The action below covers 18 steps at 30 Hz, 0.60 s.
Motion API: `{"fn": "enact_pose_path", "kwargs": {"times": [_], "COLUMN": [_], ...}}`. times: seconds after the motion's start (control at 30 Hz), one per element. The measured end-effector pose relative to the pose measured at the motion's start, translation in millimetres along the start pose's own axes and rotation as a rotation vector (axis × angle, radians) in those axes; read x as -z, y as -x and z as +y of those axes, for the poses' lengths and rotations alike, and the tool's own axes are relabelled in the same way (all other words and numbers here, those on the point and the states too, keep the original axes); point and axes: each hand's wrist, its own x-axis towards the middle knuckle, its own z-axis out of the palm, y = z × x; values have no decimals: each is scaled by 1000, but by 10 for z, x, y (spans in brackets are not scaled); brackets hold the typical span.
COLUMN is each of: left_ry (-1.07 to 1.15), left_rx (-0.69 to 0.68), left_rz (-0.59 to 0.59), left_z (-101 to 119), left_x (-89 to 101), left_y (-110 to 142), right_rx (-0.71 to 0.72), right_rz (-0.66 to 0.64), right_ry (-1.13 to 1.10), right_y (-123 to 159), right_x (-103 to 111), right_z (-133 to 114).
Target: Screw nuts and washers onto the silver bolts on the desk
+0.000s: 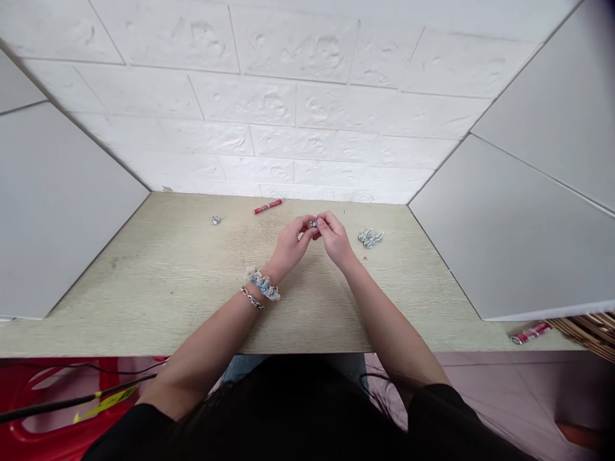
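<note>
My left hand [292,242] and my right hand [334,238] meet over the middle of the table, their fingertips closed around a small silvery metal bolt [314,223]. Fingers hide most of the bolt, so its full shape cannot be seen. Just right of my right hand lies a small pile of similar silvery bolts [371,238]. A single metal piece [216,219], with a round base and a short shank, sits apart on the left. Around my left wrist are a pale blue scrunchie [263,283] and a chain bracelet [252,299].
A red tube-like stick [268,206] lies on the wooden table [168,282] near the white brick-patterned wall [269,102]. Grey panels [62,205] flank both sides. Another red tube [530,333] lies by a wicker basket [590,330] at front right. A red plastic chair [96,378] stands lower left.
</note>
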Motion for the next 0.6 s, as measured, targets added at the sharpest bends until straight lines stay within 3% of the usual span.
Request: {"fn": "enact_pose_path", "kwargs": {"times": [0.37, 0.47, 0.6], "left_ry": [-113, -132, -156], "left_rx": [-100, -119, -127], "left_rz": [46, 49, 51], "left_z": [11, 14, 4], "left_x": [9, 0, -6], "left_y": [8, 18, 29], "right_rx": [67, 23, -117], "right_rz": [162, 203, 212], "right_ry": [-121, -118, 55], "right_y": [8, 2, 2], "right_x": [-65, -48, -37], "right_z": [-127, -127, -88]}}
